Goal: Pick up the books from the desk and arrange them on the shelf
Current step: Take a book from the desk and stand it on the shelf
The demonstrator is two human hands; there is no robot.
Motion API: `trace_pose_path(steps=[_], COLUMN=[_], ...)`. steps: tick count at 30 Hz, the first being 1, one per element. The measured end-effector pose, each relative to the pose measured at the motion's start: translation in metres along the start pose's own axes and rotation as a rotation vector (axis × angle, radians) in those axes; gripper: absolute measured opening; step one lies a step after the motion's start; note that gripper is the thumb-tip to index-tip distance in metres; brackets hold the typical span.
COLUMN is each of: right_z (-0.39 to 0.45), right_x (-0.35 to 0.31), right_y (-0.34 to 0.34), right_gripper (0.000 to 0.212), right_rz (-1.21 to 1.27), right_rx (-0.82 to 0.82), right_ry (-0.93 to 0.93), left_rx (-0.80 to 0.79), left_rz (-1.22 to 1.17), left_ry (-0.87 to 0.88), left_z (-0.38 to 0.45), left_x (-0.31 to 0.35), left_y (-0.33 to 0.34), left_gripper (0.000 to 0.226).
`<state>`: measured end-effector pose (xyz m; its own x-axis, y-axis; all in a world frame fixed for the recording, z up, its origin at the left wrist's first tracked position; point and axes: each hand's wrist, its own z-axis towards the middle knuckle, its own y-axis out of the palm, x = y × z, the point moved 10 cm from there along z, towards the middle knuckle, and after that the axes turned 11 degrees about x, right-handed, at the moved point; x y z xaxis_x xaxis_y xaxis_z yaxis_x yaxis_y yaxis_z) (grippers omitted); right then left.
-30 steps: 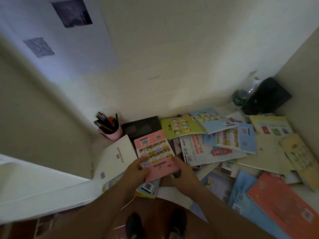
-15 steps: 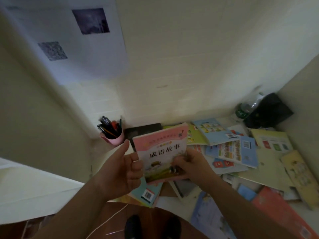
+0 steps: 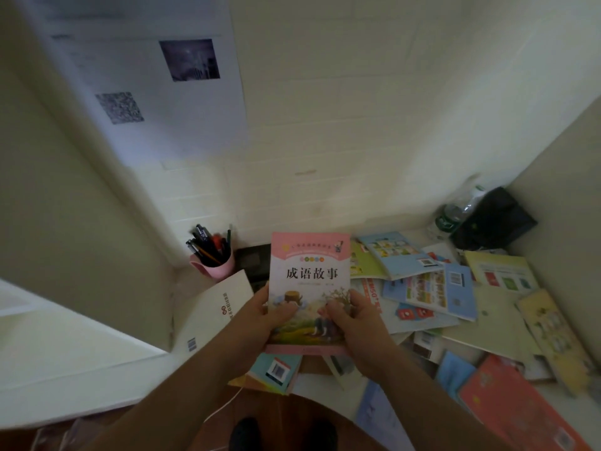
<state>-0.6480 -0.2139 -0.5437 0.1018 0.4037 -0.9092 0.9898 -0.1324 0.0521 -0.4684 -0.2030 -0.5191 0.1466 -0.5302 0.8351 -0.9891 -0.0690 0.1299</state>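
A pink book (image 3: 310, 275) with a picture cover is held upright in front of me, front cover facing me. My left hand (image 3: 260, 320) grips its lower left edge, thumb on the cover. My right hand (image 3: 356, 323) grips its lower right edge the same way. Several more books lie scattered on the white desk (image 3: 507, 323), among them a blue one (image 3: 432, 289), an orange one (image 3: 517, 408) and a white one (image 3: 216, 310) at the left. No shelf shows in view.
A pink cup of pens (image 3: 213, 255) stands in the desk's back left corner beside a dark tablet (image 3: 255, 260). A plastic bottle (image 3: 457, 209) and a black bag (image 3: 494, 219) fill the back right corner. Walls close the desk on three sides.
The pink book came up off the desk and was turned from back cover to front cover. My left hand, briefly off it, now grips its lower left edge again.
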Motion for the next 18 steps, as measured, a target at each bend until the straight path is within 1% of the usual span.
trace_pose_path(steps=[3,7,10,13,18], right_z=[-0.004,-0.010,-0.013,-0.019,-0.010], right_x=[0.005,0.009,0.013,0.014,0.013], right_y=[0.008,0.017,0.022,0.022,-0.002], right_gripper=[0.027,0.025,0.022,0.024,0.018], right_rz=[-0.016,-0.010,-0.041,-0.069,-0.192], right_rx=[-0.038,-0.074,-0.123,-0.147,-0.154], right_ry=[-0.005,0.021,0.012,0.018,0.058], left_rx=[0.068,0.153,0.179,0.205,0.233], left_rz=[0.018,0.080,0.098,0.127,0.124], left_ry=[0.028,0.059,0.063,0.095,0.085], left_z=[-0.003,-0.008,-0.012,-0.013,-0.011], left_x=[-0.005,-0.016,-0.024,-0.028,-0.039], left_y=[-0.008,-0.024,-0.031,-0.035,-0.034], left_gripper=[0.036,0.043,0.044,0.046,0.050])
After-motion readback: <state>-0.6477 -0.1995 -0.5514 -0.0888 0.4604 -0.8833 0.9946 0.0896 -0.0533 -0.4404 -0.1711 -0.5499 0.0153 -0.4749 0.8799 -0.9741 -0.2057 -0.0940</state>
